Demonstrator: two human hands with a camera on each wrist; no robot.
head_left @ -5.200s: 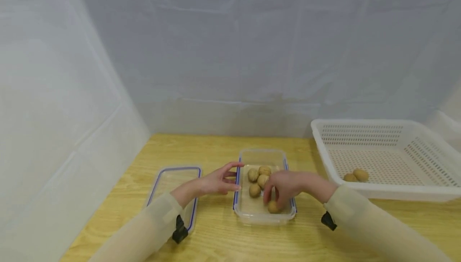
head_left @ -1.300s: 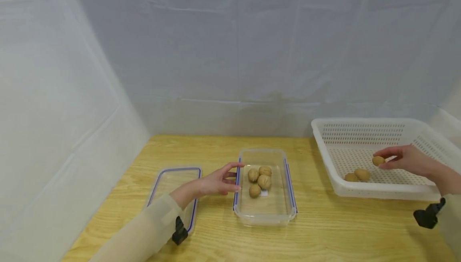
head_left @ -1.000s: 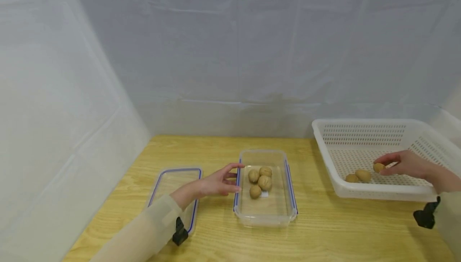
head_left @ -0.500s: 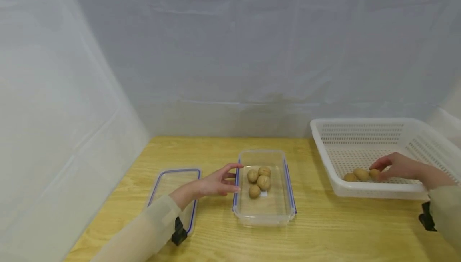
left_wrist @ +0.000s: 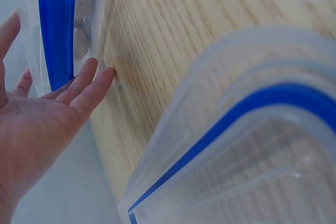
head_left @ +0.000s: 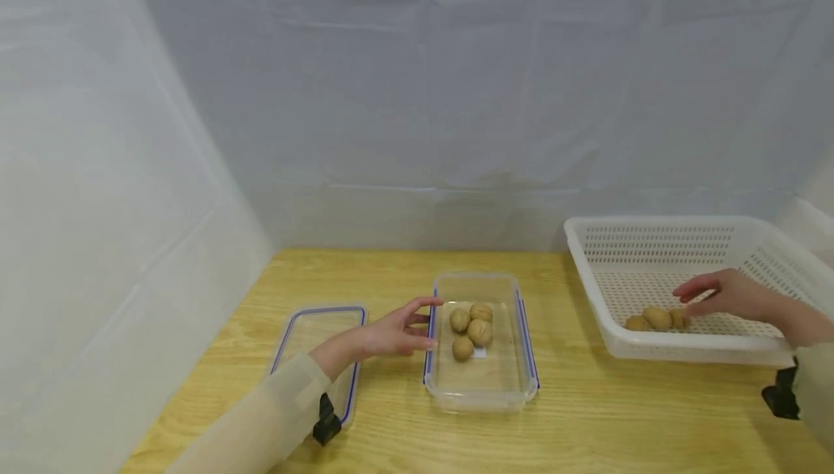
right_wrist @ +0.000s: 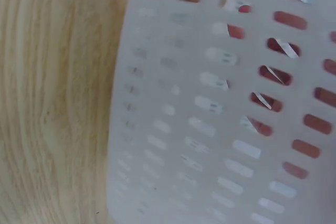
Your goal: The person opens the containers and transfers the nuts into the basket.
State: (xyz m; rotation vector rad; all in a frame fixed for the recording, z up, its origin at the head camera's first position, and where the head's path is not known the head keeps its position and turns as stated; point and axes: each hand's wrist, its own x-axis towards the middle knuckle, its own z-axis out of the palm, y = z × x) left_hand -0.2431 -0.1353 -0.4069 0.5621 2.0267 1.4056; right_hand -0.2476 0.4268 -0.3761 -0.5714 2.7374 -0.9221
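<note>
My left hand (head_left: 394,333) has its thumb and fingers spread against the left side of a clear plastic food container (head_left: 478,396) with blue clips. In the left wrist view its fingertips lie beside the blue clip (left_wrist: 58,35). Several walnuts (head_left: 480,333) sit clustered inside, toward the container's left. Over at the right, my right hand (head_left: 733,297) reaches into a white perforated basket (head_left: 697,347), fingers parted, with nothing visible between them. Just below its fingers, 3 walnuts (head_left: 656,318) lie in a row at the near left of the basket floor. The basket wall hides this hand in the right wrist view.
A clear lid with a blue seal (head_left: 319,333) lies flat on the wooden table (head_left: 404,430), partly under the left forearm. White sheeting (head_left: 417,112) hangs behind the table and along its left side.
My right hand carried a walnut from the container to the basket, lowered it beside the two others and let go. The left hand has stayed at the container's side.
</note>
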